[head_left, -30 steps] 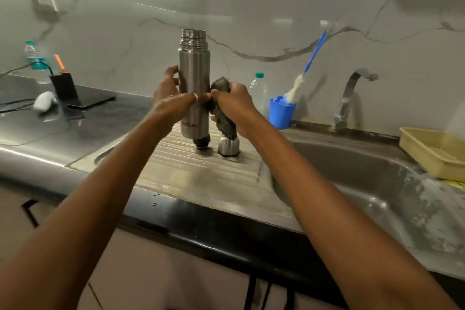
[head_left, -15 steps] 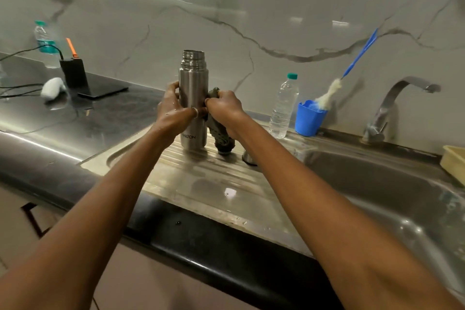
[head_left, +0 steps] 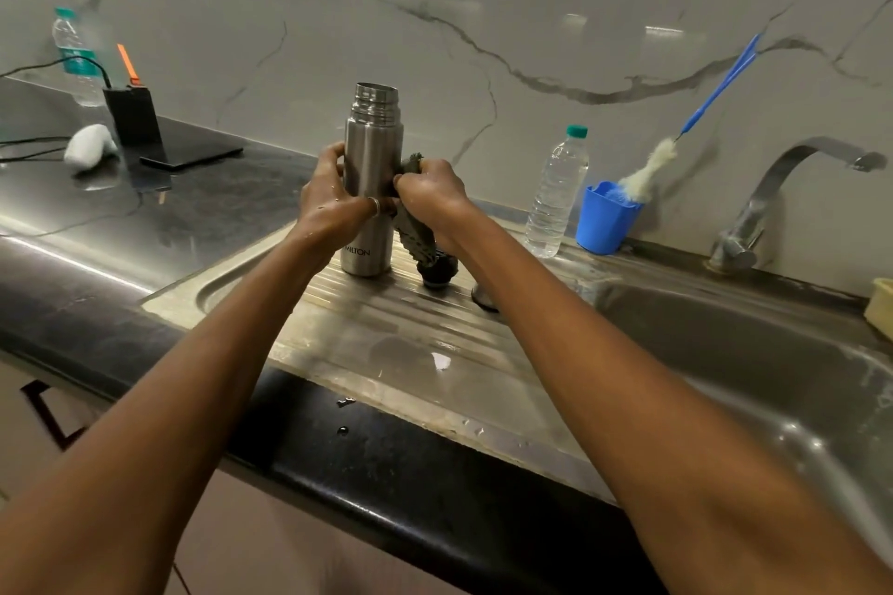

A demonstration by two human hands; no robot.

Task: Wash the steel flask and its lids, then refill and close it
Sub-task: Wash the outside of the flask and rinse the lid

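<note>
While gripped upright, steel flask point(head_left: 371, 179) lidless, shiny, wet-looking

Upright flask point(head_left: 371, 188) between hands, scrubber point(head_left: 416, 227) alongside

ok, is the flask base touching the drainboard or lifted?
Touching. The head view shows the steel flask standing upright with its base flat on the ribbed drainboard, no gap visible beneath it. The left hand grips it; the right hand presses a scrub pad against it.
</note>
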